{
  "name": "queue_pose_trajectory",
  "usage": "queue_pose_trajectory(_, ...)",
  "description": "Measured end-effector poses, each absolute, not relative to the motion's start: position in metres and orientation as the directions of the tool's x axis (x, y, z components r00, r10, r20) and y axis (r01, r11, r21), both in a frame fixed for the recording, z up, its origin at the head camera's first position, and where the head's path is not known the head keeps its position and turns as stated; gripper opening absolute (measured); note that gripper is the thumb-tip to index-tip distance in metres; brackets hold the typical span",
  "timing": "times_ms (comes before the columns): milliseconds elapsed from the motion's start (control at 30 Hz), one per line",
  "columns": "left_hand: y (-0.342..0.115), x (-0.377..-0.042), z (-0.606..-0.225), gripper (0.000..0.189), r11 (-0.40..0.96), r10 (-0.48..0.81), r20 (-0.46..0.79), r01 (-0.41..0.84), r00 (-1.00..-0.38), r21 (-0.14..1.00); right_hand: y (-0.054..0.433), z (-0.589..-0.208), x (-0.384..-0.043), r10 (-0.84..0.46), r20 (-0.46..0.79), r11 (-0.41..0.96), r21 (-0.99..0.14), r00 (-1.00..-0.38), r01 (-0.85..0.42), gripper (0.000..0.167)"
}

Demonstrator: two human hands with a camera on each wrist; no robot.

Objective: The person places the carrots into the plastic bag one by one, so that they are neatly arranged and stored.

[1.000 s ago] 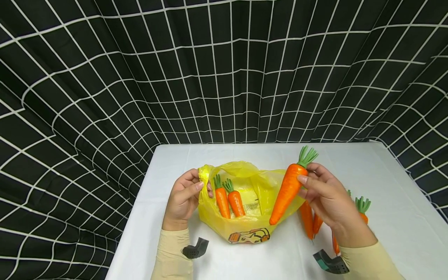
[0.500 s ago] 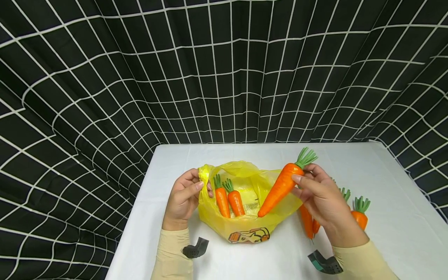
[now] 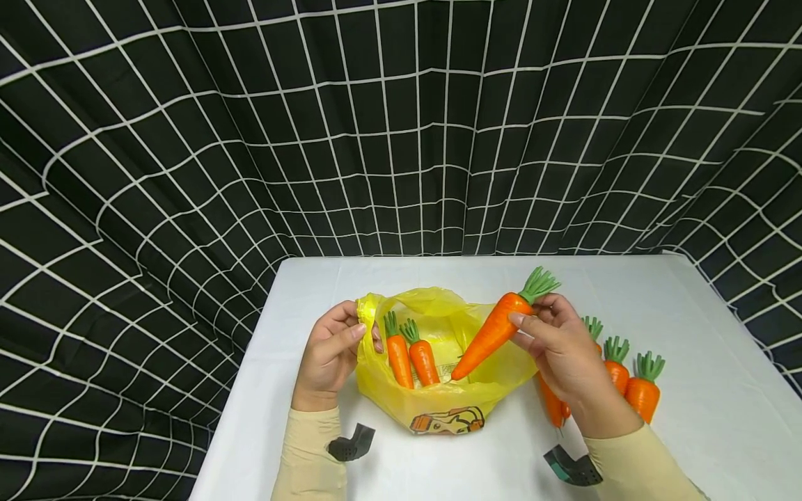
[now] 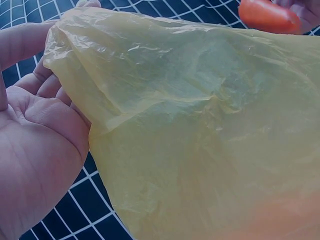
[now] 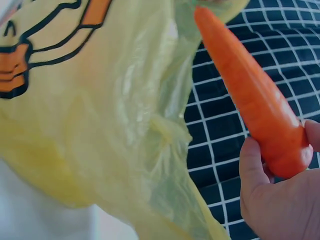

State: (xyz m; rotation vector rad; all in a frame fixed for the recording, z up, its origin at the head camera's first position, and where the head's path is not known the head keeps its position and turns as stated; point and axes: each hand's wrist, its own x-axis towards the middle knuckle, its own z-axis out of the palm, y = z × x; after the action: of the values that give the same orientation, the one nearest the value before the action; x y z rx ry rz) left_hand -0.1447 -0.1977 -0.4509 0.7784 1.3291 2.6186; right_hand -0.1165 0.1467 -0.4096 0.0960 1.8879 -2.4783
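A yellow plastic bag [image 3: 395, 407] lies with its mouth spread on the white table. My left hand [image 3: 328, 355] pinches the bag's left rim between thumb and fingers; the left wrist view shows the bag [image 4: 165, 110] stretched from that hand [image 4: 40, 130]. Two carrots with green tops, a left one [image 3: 399, 362] and a right one [image 3: 424, 363], rest inside. My right hand [image 3: 564, 355] grips a larger carrot [image 3: 491, 334] near its leafy end, tip slanting down-left over the bag's opening. In the right wrist view, thumb and fingers hold this carrot [image 5: 255, 97] by its thick end.
Several more carrots [image 3: 642, 396] lie on the white table [image 3: 702, 348] right of the bag, partly behind my right hand and forearm. Black curtains with a white grid [image 3: 432, 139] stand around the table's back and sides.
My right hand has moved left with the carrot, whose tip has swung left and up over the bag's mouth. More of the carrots on the right now show. The left hand holds still.
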Motion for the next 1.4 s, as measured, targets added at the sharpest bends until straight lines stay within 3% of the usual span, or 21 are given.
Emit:
queue_pose_trajectory(167, -0.198, -0.145, -0.450, 0.037, -0.615, 0.321, 0.396, 0.129, -0.861, 0.778, 0.142, -0.414, -0.116, 0.004, -0.049, -0.172, -0.984, -0.999, 0.047, 0.043)
queue_pose_trajectory(1400, -0.199, -0.145, -0.451, 0.037, -0.613, 0.322, 0.396, 0.130, -0.860, 0.780, 0.132, -0.427, -0.129, -0.085, -0.086, 0.079, -0.994, -0.993, 0.079, 0.054)
